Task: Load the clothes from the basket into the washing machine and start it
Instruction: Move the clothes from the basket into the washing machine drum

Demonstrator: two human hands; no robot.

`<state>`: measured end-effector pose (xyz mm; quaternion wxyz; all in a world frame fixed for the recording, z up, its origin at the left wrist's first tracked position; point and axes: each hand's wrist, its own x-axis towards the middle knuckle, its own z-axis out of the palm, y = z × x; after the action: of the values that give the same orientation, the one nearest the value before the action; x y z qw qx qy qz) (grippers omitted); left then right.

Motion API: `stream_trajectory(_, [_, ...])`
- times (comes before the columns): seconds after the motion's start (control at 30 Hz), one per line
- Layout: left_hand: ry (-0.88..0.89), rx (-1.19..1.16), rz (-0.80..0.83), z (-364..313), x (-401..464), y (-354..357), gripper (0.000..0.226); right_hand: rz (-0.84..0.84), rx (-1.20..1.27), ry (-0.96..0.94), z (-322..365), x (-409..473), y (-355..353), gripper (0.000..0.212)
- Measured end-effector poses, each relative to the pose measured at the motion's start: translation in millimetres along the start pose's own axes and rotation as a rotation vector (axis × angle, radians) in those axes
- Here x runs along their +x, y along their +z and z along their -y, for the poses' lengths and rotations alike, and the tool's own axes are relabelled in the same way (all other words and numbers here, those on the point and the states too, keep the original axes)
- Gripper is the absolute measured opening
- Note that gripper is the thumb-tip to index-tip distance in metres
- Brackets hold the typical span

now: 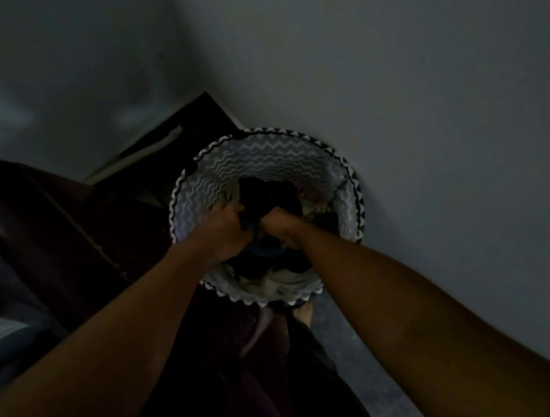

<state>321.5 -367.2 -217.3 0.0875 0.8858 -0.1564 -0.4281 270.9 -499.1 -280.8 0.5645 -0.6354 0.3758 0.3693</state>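
A round fabric basket [253, 152] with a black-and-white zigzag pattern stands on the floor in a dim corner. Dark clothes [265, 192] and some pale ones [285, 284] fill it. Both my arms reach down into it. My left hand [226, 229] is closed on dark cloth near the basket's left inner wall. Close beside it, my right hand [277, 223] grips the same dark bundle. The washing machine is not in view.
A pale wall [424, 88] rises right behind the basket and another fills the upper left. Dark furniture or fabric [61, 212] lies to the left, touching the basket. My foot [304, 314] shows just below the basket on grey floor.
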Motion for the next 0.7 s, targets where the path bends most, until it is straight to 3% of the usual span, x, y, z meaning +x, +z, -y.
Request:
stream_trajectory(0.1, [-0.146,-0.206,-0.069,0.0,-9.5,-7.6,0.05,-0.077,0.189,-0.031,20.7,-25.5,-3.8,0.007])
stream_trajectory(0.17, [-0.228,-0.279,-0.081,-2.5,-16.4,-14.2,0.042,-0.152,0.326,-0.104,31.5,-41.5,-11.2,0.02])
stream_trajectory(0.3, [-0.106,-0.548,-0.029,-10.5,-32.5,-21.1,0.087,-0.049,0.625,-0.177,55.9,-79.4,-26.6,0.026])
stream_trajectory(0.37, [-0.075,-0.766,0.019,-21.1,-48.4,-28.4,0.094,0.027,0.637,-0.198,75.0,-100.0,-29.8,0.029])
stream_trajectory(0.43, [-0.118,-0.975,0.048,-31.4,-65.4,-35.0,0.077,0.1,0.603,-0.214,91.9,-119.5,-27.7,0.03])
stream_trajectory(0.53, [-0.184,-1.215,0.017,-37.3,-82.6,-48.3,0.032,0.158,0.593,-0.23,107.2,-138.6,-24.0,0.035])
stream_trajectory(0.63, [-0.209,-1.384,-0.077,-42.0,-93.0,-60.5,0.028,0.14,0.633,-0.249,112.0,-148.5,-25.6,0.039])
stream_trajectory(0.7, [-0.183,-1.371,-0.247,-46.1,-101.6,-66.9,0.027,0.083,0.647,-0.211,104.7,-150.0,-26.1,0.034])
